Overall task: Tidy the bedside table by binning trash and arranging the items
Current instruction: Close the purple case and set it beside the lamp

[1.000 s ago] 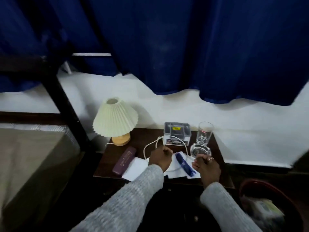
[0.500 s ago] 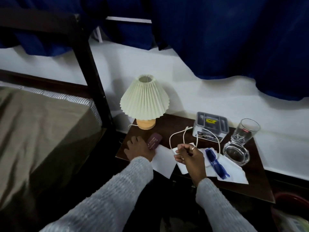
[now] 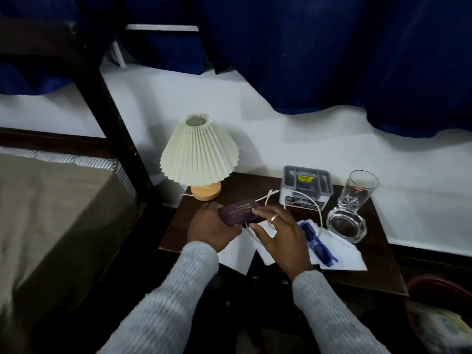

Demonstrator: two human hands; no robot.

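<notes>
A dark wooden bedside table stands against the white wall. My left hand grips a purple glasses case lifted just above the table's left part. My right hand rests its fingertips on the case's right end, and a white cable runs under its fingers. White tissue papers lie across the table's front, with blue sunglasses on them. A glass ashtray and a tall drinking glass stand at the right.
A cream pleated lamp stands at the table's back left, a grey-white box behind the cable. The bed and its dark post lie to the left. A red bin holding trash sits on the floor at the lower right.
My left hand went from the papers to the purple case and lifted it. My right hand left the ashtray and came left onto the case. The camera swung down and left.
</notes>
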